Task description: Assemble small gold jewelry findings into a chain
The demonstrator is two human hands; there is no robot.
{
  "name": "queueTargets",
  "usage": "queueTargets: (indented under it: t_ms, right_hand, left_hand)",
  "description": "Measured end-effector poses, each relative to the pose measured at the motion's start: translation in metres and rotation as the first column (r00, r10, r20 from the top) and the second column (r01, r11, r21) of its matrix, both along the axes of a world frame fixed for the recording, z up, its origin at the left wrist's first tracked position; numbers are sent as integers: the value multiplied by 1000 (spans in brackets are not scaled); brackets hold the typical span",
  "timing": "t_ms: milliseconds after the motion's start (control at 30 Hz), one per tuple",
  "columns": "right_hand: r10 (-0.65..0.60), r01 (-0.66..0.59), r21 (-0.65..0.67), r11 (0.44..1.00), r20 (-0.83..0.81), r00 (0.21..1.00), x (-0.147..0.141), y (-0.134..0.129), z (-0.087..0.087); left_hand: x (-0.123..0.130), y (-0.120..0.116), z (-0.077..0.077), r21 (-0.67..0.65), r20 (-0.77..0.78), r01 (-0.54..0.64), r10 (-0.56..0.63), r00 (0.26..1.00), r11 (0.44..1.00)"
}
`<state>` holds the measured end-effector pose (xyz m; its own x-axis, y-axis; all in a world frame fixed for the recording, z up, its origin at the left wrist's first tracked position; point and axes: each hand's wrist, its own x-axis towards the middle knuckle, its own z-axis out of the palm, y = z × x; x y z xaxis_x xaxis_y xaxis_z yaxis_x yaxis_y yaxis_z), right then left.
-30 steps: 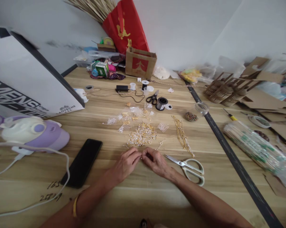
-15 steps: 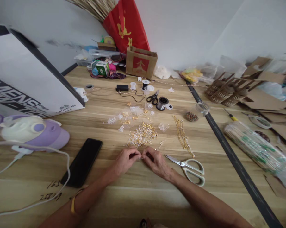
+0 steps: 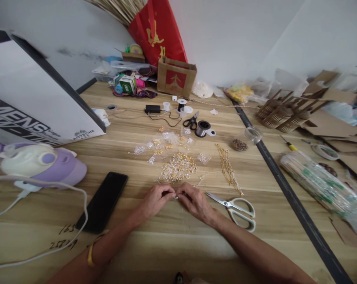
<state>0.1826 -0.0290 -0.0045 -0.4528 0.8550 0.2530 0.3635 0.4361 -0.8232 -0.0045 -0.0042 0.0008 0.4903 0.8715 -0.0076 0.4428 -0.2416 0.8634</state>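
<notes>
My left hand and my right hand meet fingertip to fingertip just in front of a pile of small gold and silver jewellery findings. Both are closed in a pinch. A tiny shiny piece shows between the fingertips, too small to name. Close by on the right of the pile lies a short piece of chain. White-handled scissors rest beside my right hand, blades toward it. Farther right are gold chains. Small clear bags of findings lie behind the pile.
A black phone and a white cable lie left, near a purple-and-white device. Black scissors and a wire spool stand behind. At right are a jar of beads and a bag of sticks.
Both hands stay together in nearly the same place. My right fingers have shifted very slightly; the things on the table have not moved.
</notes>
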Motion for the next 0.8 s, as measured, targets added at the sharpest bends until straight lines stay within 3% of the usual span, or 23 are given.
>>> queueTargets:
  t_ms: [333,800]
  right_hand:
    - [15,-11,-66,998,50,999,1,0,2]
    - [45,-42,-304,952,2,999,5,5,10]
  left_hand:
    - [-1,3,1,-84,5,50,-50,999,995]
    - [0,2,-3,-117,40,30,-25,999,993]
